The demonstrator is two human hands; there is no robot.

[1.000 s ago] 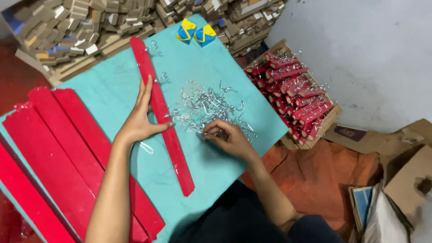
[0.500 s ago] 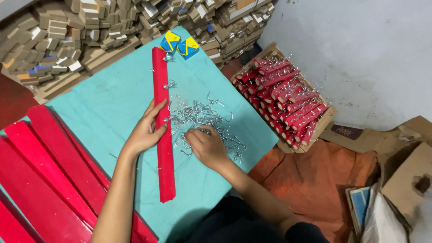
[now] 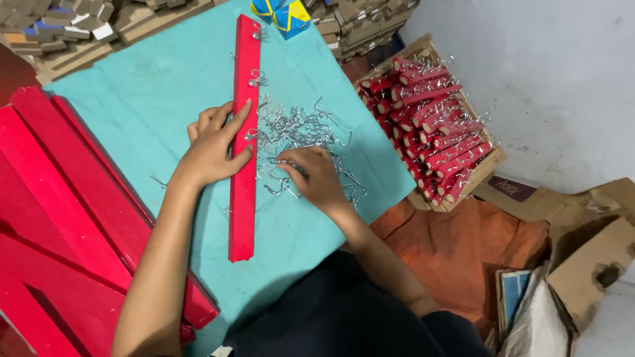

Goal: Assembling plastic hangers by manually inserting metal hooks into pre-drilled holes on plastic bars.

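Red bar (image 3: 243,165) under left hand (image 3: 213,147), right hand (image 3: 314,175) among metal hooks (image 3: 301,129).

Your forearms were bare, with no sleeves, gloves, rings or watch showing; you wore dark, near-black clothing (image 3: 344,317) over your lap.

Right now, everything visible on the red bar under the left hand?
The red bar is long, narrow, flat and painted-looking, lying lengthwise on the teal cloth. Two metal hooks sit near its far end. The left hand presses its middle, fingers across it. The pile of loose hooks lies against its right edge.
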